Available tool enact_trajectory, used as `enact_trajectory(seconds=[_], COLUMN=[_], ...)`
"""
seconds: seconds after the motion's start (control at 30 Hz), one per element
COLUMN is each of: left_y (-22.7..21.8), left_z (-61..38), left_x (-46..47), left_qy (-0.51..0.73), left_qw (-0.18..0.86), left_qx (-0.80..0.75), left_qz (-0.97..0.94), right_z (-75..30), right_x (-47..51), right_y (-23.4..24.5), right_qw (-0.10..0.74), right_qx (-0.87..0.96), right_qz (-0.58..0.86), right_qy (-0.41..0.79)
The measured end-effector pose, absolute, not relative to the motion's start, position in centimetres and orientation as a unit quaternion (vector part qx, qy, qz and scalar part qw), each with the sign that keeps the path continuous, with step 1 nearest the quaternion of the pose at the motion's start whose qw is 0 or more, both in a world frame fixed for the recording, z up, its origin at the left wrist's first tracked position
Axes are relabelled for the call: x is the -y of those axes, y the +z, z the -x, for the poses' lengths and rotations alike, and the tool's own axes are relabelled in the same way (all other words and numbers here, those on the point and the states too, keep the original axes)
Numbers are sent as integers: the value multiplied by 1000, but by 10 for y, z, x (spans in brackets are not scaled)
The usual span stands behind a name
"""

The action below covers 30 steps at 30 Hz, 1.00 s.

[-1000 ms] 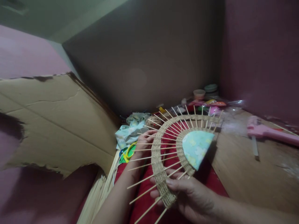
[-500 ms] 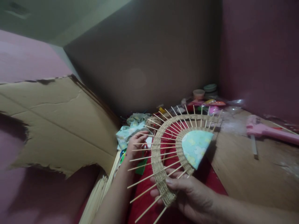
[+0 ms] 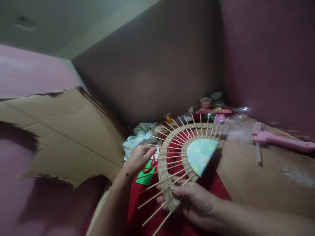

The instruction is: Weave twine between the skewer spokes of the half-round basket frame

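Note:
I hold a half-round woven piece [image 3: 162, 167]: a wicker arc threaded on several thin wooden skewers that fan out from a pale blue floral half-disc [image 3: 200, 152]. My right hand [image 3: 194, 203] grips the arc's lower end, thumb on top. My left hand [image 3: 137, 157] hovers at the skewer tips on the left, fingers curled together; whether it holds anything is hidden. Just under it lies a green card [image 3: 144, 178] with a red loop on it. A red cloth [image 3: 137, 209] lies beneath the piece.
A large torn cardboard sheet [image 3: 64, 134] leans at the left. A pink glue gun [image 3: 278, 139] lies on the wooden floor [image 3: 258, 183] at the right. Patterned fabric [image 3: 137, 139], a twine ball [image 3: 159, 130] and small cups [image 3: 205, 101] crowd the back corner.
My left hand drew back from behind the skewers toward the left and curled its fingers. The green card with the red loop now shows under it. The view shifted slightly.

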<state>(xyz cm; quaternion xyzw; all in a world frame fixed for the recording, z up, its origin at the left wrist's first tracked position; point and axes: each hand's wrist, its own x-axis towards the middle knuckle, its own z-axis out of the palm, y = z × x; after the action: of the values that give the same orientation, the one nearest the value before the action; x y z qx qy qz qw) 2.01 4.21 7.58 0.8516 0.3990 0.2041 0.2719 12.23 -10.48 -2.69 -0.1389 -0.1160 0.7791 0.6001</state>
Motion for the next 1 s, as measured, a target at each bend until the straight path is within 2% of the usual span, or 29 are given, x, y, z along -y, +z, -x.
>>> enact_trajectory(seconds=[0.13, 0.33, 0.53, 0.73, 0.87, 1.0], left_y=[66, 64, 63, 83, 103, 111], left_z=[-43, -47, -53, -60, -52, -35], left_x=[-39, -51, -56, -35, -21, -21], left_qy=[117, 91, 89, 143, 172, 223], left_qw=[207, 294, 264, 149, -50, -191], left_qx=[-377, -411, -439, -437, -363, -254], left_qz=[-895, -858, -854, -876, -915, -922], right_z=[-121, -119, -115, -118, -121, -123], right_x=[104, 99, 95, 96, 96, 99], right_y=[-28, -32, -33, -29, -31, -36], right_qw=[600, 601, 603, 605, 567, 481], right_qx=[127, 137, 131, 126, 133, 287], right_qz=[131, 142, 123, 142, 176, 175], right_qy=[779, 774, 778, 774, 794, 810])
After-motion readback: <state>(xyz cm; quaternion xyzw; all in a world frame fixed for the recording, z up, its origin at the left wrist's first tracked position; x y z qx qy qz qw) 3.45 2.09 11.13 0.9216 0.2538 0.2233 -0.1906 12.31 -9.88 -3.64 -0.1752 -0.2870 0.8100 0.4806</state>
